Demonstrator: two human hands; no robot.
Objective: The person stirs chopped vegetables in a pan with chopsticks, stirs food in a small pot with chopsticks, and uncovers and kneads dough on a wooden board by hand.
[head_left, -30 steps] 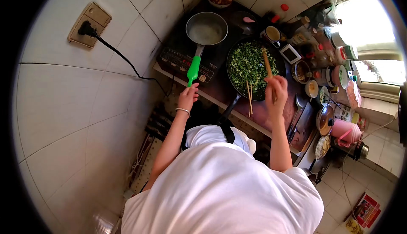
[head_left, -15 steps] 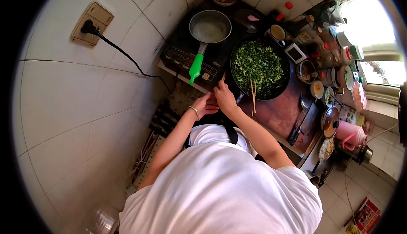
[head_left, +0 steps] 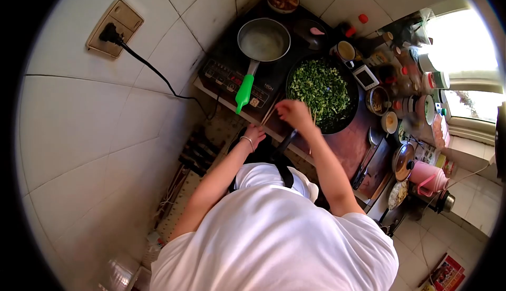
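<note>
My left hand (head_left: 255, 135) is closed around the lower end of a wooden stick (head_left: 270, 113) at the counter's front edge. Just above and to the right, my right hand (head_left: 293, 114) has curled fingers beside the wide black pan; what it holds, if anything, is too small to make out. Chopped greens (head_left: 320, 88) fill this pan, and chopsticks at its lower edge are mostly hidden behind my right hand and forearm. A small saucepan (head_left: 263, 41) with a green handle (head_left: 244, 92) sits on the induction cooker (head_left: 226, 77).
A bowl of food (head_left: 283, 0) and a dark lid (head_left: 311, 34) stand behind the pans. Bottles, a small white-framed device (head_left: 365, 77) and small bowls crowd the right. A spatula, a glass lid (head_left: 404, 162) and a pink thermos (head_left: 429, 176) lie nearer; a black cord hangs at left.
My right hand left the greens, came over to my left hand, and has now moved slightly up and right from it. My left hand let go of the green handle and now holds the stick.
</note>
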